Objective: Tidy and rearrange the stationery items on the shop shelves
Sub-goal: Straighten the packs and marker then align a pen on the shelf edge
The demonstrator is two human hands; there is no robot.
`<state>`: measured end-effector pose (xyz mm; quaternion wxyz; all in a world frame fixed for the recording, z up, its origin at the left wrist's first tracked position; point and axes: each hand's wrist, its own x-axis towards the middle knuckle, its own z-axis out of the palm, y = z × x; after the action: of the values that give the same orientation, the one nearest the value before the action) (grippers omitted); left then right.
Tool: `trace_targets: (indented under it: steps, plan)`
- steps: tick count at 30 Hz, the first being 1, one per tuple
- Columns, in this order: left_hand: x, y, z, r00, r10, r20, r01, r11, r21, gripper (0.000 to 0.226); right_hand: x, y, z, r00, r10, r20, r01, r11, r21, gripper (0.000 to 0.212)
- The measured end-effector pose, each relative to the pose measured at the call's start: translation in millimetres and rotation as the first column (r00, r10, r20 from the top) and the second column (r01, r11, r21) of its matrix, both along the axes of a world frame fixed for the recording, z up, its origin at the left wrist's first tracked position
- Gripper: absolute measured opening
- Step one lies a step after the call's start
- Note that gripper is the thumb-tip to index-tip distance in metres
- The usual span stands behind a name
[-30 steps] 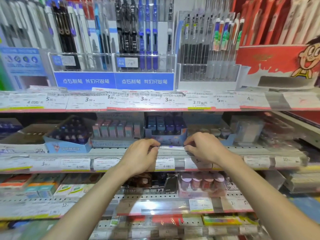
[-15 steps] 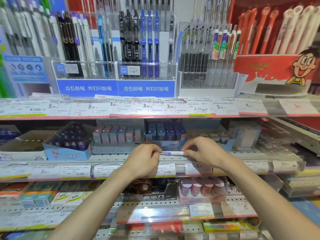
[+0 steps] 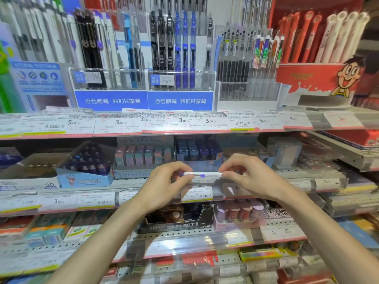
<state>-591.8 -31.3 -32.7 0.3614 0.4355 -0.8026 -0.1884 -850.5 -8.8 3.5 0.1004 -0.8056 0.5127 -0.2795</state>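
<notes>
Before the shelves, left hand (image 3: 164, 181) and right hand (image 3: 248, 177) pinching white pen (image 3: 203, 174) level

Top rail in front of you: a row of paper price tags (image 3: 182, 120) behind a clear strip, reading 5.00, 3.00, 3.00, 3.00, 2.72.
Above it, two blue banner cards (image 3: 143, 101) with white Chinese lettering, side by side.
Directly over the cards, clear acrylic holders (image 3: 106, 78).
To your far right on the same shelf, a red display stand (image 3: 303, 78) with a cartoon boy (image 3: 348, 74) printed on its front.
Middle rail: more price tags (image 3: 96, 199), two reading 4.00.
Lower down, grey perforated shelf plate (image 3: 231, 224), with a glossy clear strip (image 3: 184, 245) along its front edge.
</notes>
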Motion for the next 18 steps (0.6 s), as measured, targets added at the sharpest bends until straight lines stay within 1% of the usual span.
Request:
trace_targets:
  steps: [3, 7, 10, 13, 16, 18]
  plan:
    - [18.0, 19.1, 6.2, 0.998, -0.034, -0.049, 0.033, 0.999, -0.015, 0.011, 14.0, 16.3, 1.4, 1.0, 0.012, 0.024, -0.013, 1.0, 0.022, 0.008]
    - [48.8, 39.6, 20.2, 0.994, -0.038, -0.1, 0.034, 0.998, -0.043, 0.01, 43.4, 32.6, 10.4, 0.998, 0.054, 0.012, -0.055, 0.998, 0.022, 0.011]
    - [72.6, 51.8, 33.2, 0.99, -0.047, -0.134, 0.035, 0.995, -0.096, 0.008, 73.2, 44.0, 24.5, 0.996, 0.089, 0.028, -0.089, 0.996, 0.004, 0.011]
    - [95.3, 61.8, 49.3, 0.988, -0.053, -0.148, 0.028, 0.985, -0.17, 0.009, 108.7, 55.1, 42.3, 0.988, 0.139, 0.07, -0.137, 0.99, -0.04, 0.013]
    - [116.2, 68.0, 70.1, 0.985, -0.058, -0.162, 0.021, 0.975, -0.22, 0.01, 141.9, 59.3, 61.0, 0.983, 0.177, 0.048, -0.171, 0.979, -0.11, 0.018]
    - [128.9, 69.5, 86.7, 0.983, -0.058, -0.174, 0.015, 0.971, -0.238, 0.011, 160.5, 56.2, 72.7, 0.981, 0.189, 0.036, -0.181, 0.971, -0.158, 0.018]
